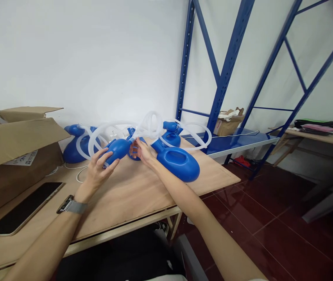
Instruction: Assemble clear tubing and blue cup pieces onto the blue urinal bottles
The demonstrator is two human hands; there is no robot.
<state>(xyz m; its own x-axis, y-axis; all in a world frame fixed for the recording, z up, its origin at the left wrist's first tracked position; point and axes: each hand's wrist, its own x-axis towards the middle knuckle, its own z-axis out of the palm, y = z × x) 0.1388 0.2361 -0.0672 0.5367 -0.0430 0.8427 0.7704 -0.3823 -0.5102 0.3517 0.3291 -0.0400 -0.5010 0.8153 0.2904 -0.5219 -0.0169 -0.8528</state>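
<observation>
Above the wooden table, my left hand is wrapped round the wide end of a blue egg-shaped plastic urinal head. Its narrow end points up and to the right, where a translucent white hose meets it. My right hand has its fingers curled at that joint, closed on the hose end; the fingertips are partly hidden. Just right of it a blue urinal bottle with a handle opening lies on its side. Another blue bottle with a coiled hose stands behind.
Further blue bottles stand at the left beside an open cardboard box. A dark-screened tablet lies at the front left of the wooden table. Blue metal shelving rises beyond the table's right edge, with a small carton on it.
</observation>
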